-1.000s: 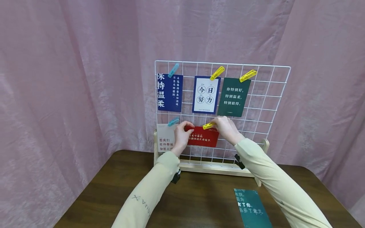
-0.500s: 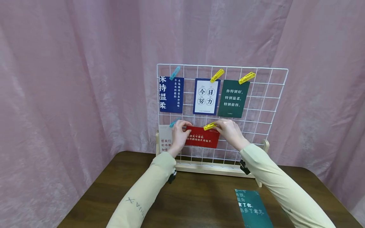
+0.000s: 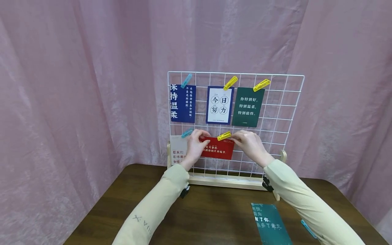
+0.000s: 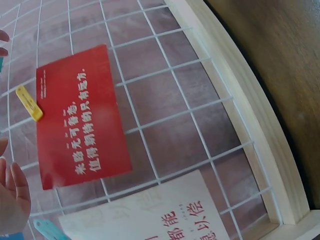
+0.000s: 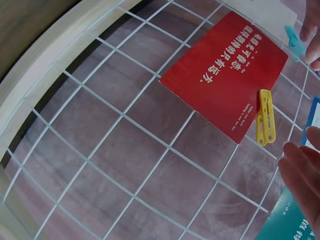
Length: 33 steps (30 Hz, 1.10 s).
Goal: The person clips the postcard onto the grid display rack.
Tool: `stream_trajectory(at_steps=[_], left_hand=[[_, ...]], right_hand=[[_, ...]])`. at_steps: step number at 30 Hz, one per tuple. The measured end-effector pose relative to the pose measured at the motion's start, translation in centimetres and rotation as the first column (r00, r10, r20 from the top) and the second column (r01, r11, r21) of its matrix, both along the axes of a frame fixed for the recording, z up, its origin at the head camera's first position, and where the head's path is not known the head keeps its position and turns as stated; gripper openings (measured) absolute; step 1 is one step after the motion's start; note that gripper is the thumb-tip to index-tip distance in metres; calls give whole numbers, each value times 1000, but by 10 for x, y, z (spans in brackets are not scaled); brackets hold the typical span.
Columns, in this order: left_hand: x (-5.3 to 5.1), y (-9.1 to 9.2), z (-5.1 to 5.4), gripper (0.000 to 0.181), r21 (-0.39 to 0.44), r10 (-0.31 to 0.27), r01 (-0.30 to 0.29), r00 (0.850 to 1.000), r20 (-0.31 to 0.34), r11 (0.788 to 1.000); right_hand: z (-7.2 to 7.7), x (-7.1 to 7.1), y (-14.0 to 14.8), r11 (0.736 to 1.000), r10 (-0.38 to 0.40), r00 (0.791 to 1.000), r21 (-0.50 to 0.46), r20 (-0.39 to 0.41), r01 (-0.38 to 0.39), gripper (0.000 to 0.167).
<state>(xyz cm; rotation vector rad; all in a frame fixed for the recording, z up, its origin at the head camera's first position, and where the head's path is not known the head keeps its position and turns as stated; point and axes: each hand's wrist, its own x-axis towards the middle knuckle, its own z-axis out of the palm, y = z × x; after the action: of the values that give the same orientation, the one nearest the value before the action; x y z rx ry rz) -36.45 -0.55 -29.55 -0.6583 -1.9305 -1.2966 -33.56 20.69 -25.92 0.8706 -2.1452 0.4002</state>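
Observation:
A red card hangs sideways on the white wire grid, with a yellow clothespin clamped on its top edge. My right hand is just right of that clothespin; the right wrist view shows its fingers loosely extended and apart from the clip. At the card's upper left corner is my left hand, covering part of the card in the head view. Nothing is held in it, and in the left wrist view its fingers stand clear of the card. A white card with a blue clothespin hangs beside it.
Above hang a dark blue card, a blue-bordered white card and a green card, each clipped. A teal card and a blue clothespin lie on the wooden table. A wooden base supports the grid.
My right hand has let go of the yellow clothespin and moved slightly right, leaving it clipped to the red card. The right forearm's shift reveals a blue clothespin on the table.

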Motion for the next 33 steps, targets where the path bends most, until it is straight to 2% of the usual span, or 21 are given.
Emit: stream_trajectory(at_steps=[8, 14, 19, 23, 33], left_hand=[[10, 14, 3, 20, -29, -72, 73, 997, 10, 997], [19, 26, 1, 19, -35, -131, 132, 991, 8, 991], [25, 33, -4, 19, -41, -167, 168, 986, 13, 985], [27, 39, -10, 19, -50, -189, 191, 981, 30, 980], [32, 53, -27, 19, -38, -203, 205, 978, 49, 978]], right_hand=[[-4, 12, 10, 999, -15, 1000, -48, 1, 15, 15], [-13, 18, 19, 995, -19, 1000, -94, -10, 18, 13], [-23, 24, 27, 993, -32, 999, -116, -5, 31, 12], [-31, 28, 35, 990, -66, 997, -127, -33, 62, 11], [-48, 34, 52, 984, -100, 994, -151, -37, 93, 10]])
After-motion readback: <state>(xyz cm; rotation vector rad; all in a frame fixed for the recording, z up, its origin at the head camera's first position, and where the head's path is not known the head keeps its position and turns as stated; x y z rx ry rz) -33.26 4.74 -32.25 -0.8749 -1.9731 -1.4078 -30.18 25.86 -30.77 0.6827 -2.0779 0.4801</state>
